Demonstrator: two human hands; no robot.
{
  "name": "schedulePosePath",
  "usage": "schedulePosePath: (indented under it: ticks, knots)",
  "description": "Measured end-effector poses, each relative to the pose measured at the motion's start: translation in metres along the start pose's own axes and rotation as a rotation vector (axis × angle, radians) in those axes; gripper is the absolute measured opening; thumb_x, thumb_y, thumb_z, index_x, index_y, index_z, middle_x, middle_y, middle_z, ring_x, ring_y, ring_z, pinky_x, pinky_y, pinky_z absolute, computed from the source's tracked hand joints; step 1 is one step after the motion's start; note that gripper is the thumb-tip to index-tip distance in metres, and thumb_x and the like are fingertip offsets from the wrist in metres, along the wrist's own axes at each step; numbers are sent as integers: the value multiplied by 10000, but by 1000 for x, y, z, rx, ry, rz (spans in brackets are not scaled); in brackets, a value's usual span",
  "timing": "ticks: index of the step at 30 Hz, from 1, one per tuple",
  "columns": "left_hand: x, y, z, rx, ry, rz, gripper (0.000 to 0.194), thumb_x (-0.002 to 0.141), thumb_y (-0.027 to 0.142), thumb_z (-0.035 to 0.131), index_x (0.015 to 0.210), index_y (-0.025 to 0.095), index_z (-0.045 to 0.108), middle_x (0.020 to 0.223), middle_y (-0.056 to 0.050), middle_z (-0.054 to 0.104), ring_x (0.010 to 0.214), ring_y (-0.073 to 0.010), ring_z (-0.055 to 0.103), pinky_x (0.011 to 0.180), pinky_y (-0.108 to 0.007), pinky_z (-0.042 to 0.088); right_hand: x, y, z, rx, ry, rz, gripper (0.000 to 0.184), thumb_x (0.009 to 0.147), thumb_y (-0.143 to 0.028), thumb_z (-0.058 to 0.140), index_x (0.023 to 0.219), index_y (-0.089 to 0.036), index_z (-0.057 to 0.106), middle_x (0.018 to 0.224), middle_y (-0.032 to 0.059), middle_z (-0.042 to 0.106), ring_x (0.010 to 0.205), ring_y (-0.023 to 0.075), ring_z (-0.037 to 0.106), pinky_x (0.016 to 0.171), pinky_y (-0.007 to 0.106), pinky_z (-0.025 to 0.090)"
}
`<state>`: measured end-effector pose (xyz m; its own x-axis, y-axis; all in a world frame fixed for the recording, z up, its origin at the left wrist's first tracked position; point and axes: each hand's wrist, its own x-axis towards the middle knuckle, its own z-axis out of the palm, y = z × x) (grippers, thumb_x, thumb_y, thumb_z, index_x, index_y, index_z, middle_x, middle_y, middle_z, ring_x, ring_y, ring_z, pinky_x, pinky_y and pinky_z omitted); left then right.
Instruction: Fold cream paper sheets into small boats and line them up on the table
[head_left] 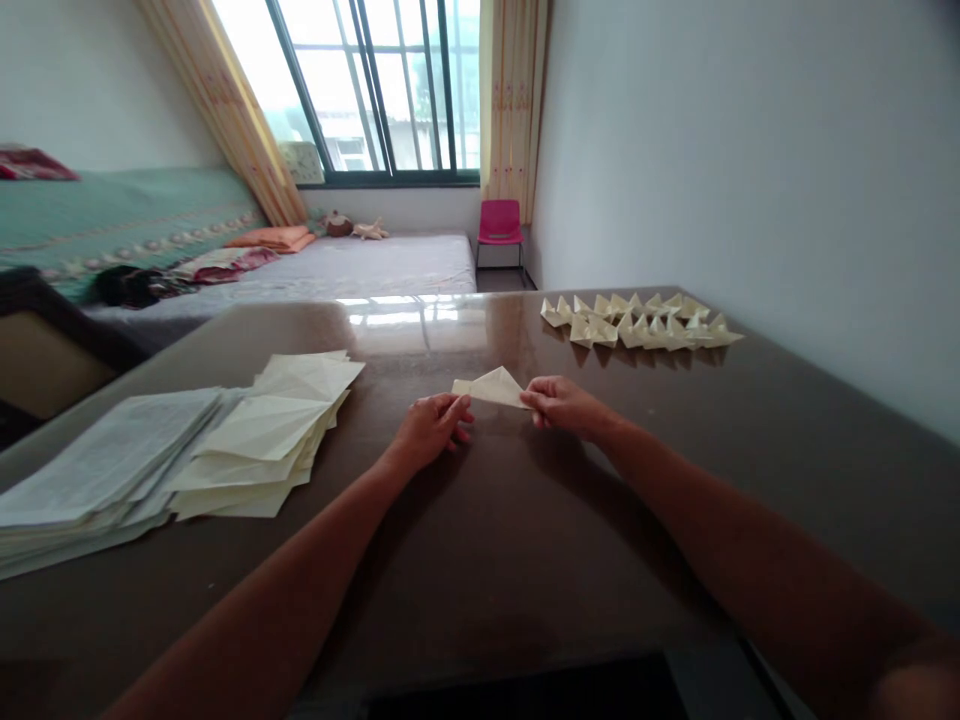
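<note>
A cream folded paper boat (495, 386) with a pointed peak in its middle is held between my two hands, above the glossy brown table (480, 560). My left hand (433, 430) pinches its left end between thumb and fingers. At the opposite end, my right hand (559, 402) grips the right corner the same way. Several finished-looking paper boats (645, 325) stand in rows at the table's far right. To the left of my left hand lies a loose pile of creased cream sheets (262, 430).
A stack of greyish papers (105, 460) lies at the table's left, against the creased sheets. Beyond the table are a bed (390, 265), a pink chair (499, 225) and a window (390, 90). A white wall (750, 180) runs along the right side.
</note>
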<state>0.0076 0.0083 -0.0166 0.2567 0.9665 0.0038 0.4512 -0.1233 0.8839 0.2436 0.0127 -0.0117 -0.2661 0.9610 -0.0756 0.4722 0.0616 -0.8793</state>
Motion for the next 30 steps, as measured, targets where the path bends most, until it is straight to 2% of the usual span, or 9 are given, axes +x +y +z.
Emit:
schedulePosePath:
  ticks: [4, 8, 10, 12, 15, 17, 20, 25, 30]
  knots:
    - [1, 0, 5, -285, 23, -78, 401, 789, 517, 584, 856, 123, 615, 859, -92, 708, 579, -113, 623, 427, -181, 418, -6, -6, 3, -73, -215, 26, 283, 856, -407, 510, 687, -181, 499, 557, 1, 641, 425, 84, 491, 438, 196, 318]
    - [0, 1, 5, -291, 21, -115, 348, 766, 466, 632, 780, 119, 605, 772, -69, 695, 547, -90, 597, 423, -159, 405, -14, -13, -3, -370, -374, 38, 388, 853, -467, 521, 601, -174, 555, 527, 25, 640, 427, 101, 510, 454, 219, 317]
    - [1, 2, 6, -224, -11, -114, 320, 780, 444, 614, 765, 123, 606, 718, -49, 679, 516, -83, 581, 418, -158, 404, -17, -18, -4, -579, -232, -4, 406, 814, -499, 575, 566, -178, 572, 509, 25, 610, 448, 111, 505, 465, 233, 295]
    - [1, 3, 7, -130, -42, -87, 297, 799, 426, 582, 756, 133, 609, 681, -31, 667, 494, -81, 566, 410, -158, 402, -17, -21, -1, -673, 12, -125, 358, 805, -488, 600, 615, -185, 596, 567, 22, 616, 508, 119, 518, 495, 237, 300]
    - [2, 2, 8, 5, -82, -21, 298, 808, 431, 552, 742, 149, 621, 663, -23, 671, 489, -87, 560, 406, -161, 407, -11, -17, 14, -520, 222, -366, 165, 848, -351, 582, 854, -191, 622, 839, 31, 676, 604, 103, 551, 597, 226, 382]
    - [3, 0, 8, 59, -98, 9, 323, 808, 455, 542, 726, 155, 630, 653, -23, 677, 488, -93, 563, 409, -167, 413, -6, -9, 26, -425, 196, -450, 203, 834, -286, 601, 1013, -191, 598, 1026, 53, 666, 661, 103, 578, 674, 235, 425]
    - [4, -3, 8, 88, -85, 24, 323, 802, 458, 545, 749, 158, 653, 626, -20, 671, 482, -100, 571, 410, -173, 421, 1, 2, 36, -393, 139, -415, 302, 830, -278, 609, 1119, -199, 568, 1044, 54, 678, 751, 137, 613, 716, 256, 447]
    - [2, 0, 12, -6, 0, -5, 270, 752, 362, 613, 940, 169, 618, 817, -39, 694, 511, -111, 616, 377, -175, 432, 4, 6, 34, -375, 112, -364, 296, 823, -261, 609, 1114, -206, 593, 1023, 36, 685, 696, 121, 596, 697, 251, 445]
    - [0, 2, 12, -96, -7, -3, 240, 718, 338, 650, 878, 173, 578, 788, -21, 678, 553, -128, 648, 409, -181, 459, 1, 2, 33, -375, 97, -355, 311, 804, -260, 625, 1113, -227, 636, 964, 12, 675, 600, 86, 526, 624, 227, 407]
